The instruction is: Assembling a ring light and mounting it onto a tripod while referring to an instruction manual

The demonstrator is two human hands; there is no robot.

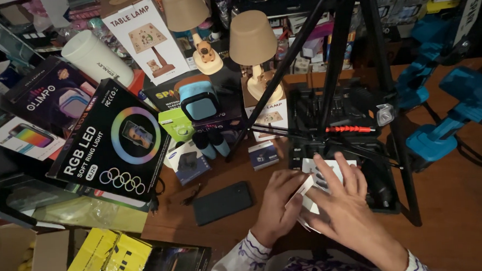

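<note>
Both hands low in the head view, working on a small white box (324, 183) held just above the wooden bench (455, 207), near its front edge. Left hand (279, 204) curled under and against the box's left end, grip closed on it, thumb and fingers wrapped round the near corner. Right hand (344, 207) laid flat over the top of the box, fingers spread and pointing up-left, grip loose and mostly open, pressing rather than clasping. Just behind the box, an open black tool case (338, 126), its moulded insert dark, contents hard to make out apart from a red flexible shaft (349, 129) lying across it; black tripod legs (330, 66) crossing in front of the case. Left of the hands, flat on the bench, a black phone (222, 202), well apart from the box. Further left, a large black ring-light carton (111, 141) leaning over other packaging, closed. Behind it a closed white table-lamp carton (147, 36), and two small beige-shaded lamps (251, 48) standing out of their packaging on top of other cartons. Bottom left, an open brown cardboard carton (13, 254) with something yellow showing inside, too dim to tell what. Right side, blue power tools (446, 110) lying on the bench, clear of both hands
</note>
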